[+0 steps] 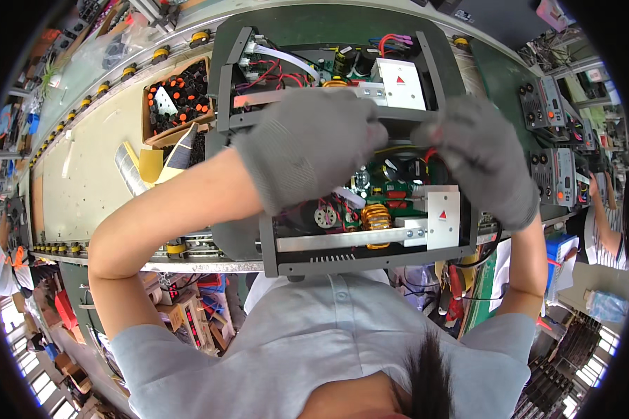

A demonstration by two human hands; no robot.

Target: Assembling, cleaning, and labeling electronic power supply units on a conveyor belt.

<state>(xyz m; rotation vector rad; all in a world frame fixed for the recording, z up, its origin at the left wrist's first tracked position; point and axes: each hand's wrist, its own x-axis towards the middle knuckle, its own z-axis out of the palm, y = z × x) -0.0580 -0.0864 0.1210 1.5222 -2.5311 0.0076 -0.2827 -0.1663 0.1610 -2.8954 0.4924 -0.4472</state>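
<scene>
Two open-topped electronic units with dark metal frames lie one behind the other. Over the near unit (342, 264), my left hand (314, 143) in a grey glove has its fingers curled in, bare tips showing. My right hand (486, 157), gloved the same way, is closed with its fingertips facing the left ones. A yellow wire (398, 149) runs between the two hands; whether either grips it is hard to see. Beneath them are a copper coil (376, 225), green circuit boards and a white plate (443, 218). The far unit (237, 52) shows coloured wires and a similar white plate (400, 82).
To the left, a cardboard box (149, 115) holds black and orange small parts, with a tape-covered flap beside it. Yellow rollers (161, 54) line the bench. More grey units (542, 105) stand at right, near another person's arm (606, 223). A black cable (493, 251) loops at the near right.
</scene>
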